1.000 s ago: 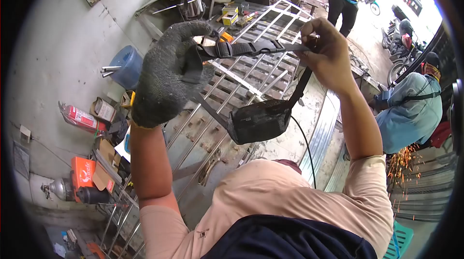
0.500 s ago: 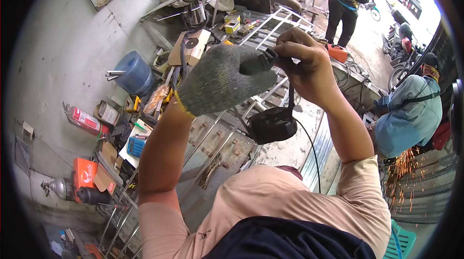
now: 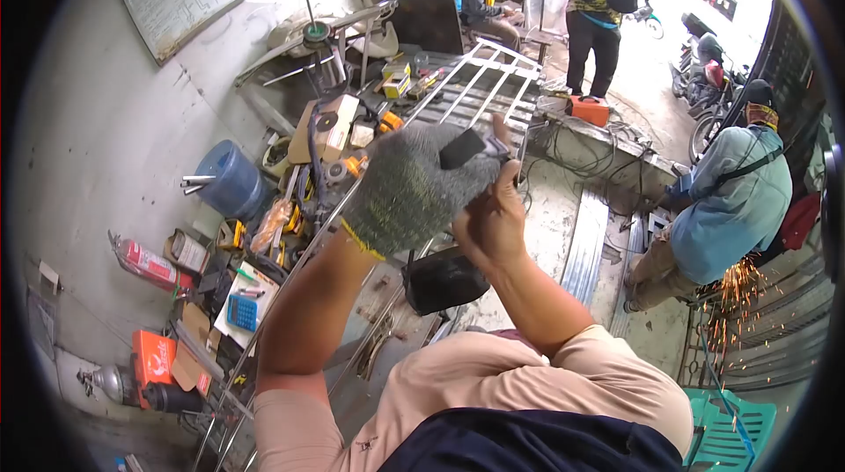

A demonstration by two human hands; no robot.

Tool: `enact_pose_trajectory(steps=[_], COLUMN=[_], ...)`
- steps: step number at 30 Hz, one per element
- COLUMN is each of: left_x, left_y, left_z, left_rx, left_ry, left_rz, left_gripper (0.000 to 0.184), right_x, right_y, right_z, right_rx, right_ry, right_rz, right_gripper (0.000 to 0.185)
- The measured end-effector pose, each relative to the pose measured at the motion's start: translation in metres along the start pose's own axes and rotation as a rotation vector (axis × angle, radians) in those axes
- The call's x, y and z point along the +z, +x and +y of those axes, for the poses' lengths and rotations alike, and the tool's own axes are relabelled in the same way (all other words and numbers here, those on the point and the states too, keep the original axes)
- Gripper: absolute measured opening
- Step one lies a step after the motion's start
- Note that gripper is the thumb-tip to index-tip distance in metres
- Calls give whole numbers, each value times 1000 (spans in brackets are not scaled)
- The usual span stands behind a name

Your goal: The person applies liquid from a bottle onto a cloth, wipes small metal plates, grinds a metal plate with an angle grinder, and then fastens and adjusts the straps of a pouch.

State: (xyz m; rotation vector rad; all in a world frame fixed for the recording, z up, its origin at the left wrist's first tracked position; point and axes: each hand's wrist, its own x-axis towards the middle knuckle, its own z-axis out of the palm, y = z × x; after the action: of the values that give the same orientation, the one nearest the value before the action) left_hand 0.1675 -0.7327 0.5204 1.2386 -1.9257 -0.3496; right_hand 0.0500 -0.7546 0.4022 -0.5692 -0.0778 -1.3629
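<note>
My left hand [image 3: 409,186], in a grey knitted glove with a yellow cuff edge, is closed round a small black rectangular block [image 3: 461,149] in front of my chest. My bare right hand [image 3: 495,224] meets it from the right. Its thumb and fingers are bent in at the block's right end, and what they pinch there is too small to make out. Below both hands hangs a black pouch [image 3: 445,282], its upper part behind my wrists.
Metal tube frames [image 3: 480,89] lie on the bench, with tools and boxes to the left. A blue bucket [image 3: 231,180] and fire extinguisher [image 3: 145,262] stand by the wall. At right, a crouching co-worker [image 3: 735,199] has sparks [image 3: 739,291] below. Cables [image 3: 576,151] trail on the ledge.
Both hands have moved lower and to the left, and the right wrist has turned. The black block now shows more of its flat face. The pouch has swung left and down with them.
</note>
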Motion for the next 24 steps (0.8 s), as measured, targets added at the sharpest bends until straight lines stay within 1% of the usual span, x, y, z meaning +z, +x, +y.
enact_pose_trajectory(steps=[3,4,7,8,9,11,13,14,15,16,18,19,20,21,22,23,24], left_x=[-9,-10,-5,-3,-1,-4,-19,-24,-30,-41,-61,-73,-86,-101,-116,-133,-146], left_y=[-3,-5,-5,-4,-2,-2,-12,-21,-28,-36,-62,-77,-94,-110,-127,-142,-161], left_z=[14,10,1,-4,-9,-19,-13,-10,-8,-11,-20,-26,-38,-42,-47,-45,-43], left_rx=[-161,-158,200,122,41,-113,-167,-201,-232,-295,-256,-234,-130,-25,79,178,286], left_ry=[-140,-139,-2,-79,-156,-309,-482,-566,-651,-550,-762,-867,-1007,-1071,-1139,-1132,-1249], left_rz=[-58,-78,148,152,160,183,219,254,290,275,349,385,375,345,307,251,263], left_gripper=[31,30,34,33,32,29,23,22,21,22,24,24,27,31,36,40,43], right_x=[0,-9,-8,4,5,14,17,20,22,23,24,43,62,99,121,143,153], right_y=[24,33,61,64,73,87,102,114,119,124,132,134,136,131,126,121,101], right_z=[-6,-8,-5,0,2,1,-13,-27,-49,-70,-117,-128,-138,-150,-165,-179,-203], right_rx=[-219,-230,-403,-441,-432,-519,-525,-533,-459,-374,-192,-99,33,262,404,552,76], right_ry=[58,20,-153,-182,-158,-166,8,145,260,371,556,774,969,1281,1243,1183,746], right_rz=[-69,-188,-280,-227,-295,-371,-326,-416,-524,-623,-867,-1041,-1211,-1402,-1555,-1695,-1675], right_gripper=[48,43,40,46,47,47,42,36,31,25,19,21,24,28,24,21,18])
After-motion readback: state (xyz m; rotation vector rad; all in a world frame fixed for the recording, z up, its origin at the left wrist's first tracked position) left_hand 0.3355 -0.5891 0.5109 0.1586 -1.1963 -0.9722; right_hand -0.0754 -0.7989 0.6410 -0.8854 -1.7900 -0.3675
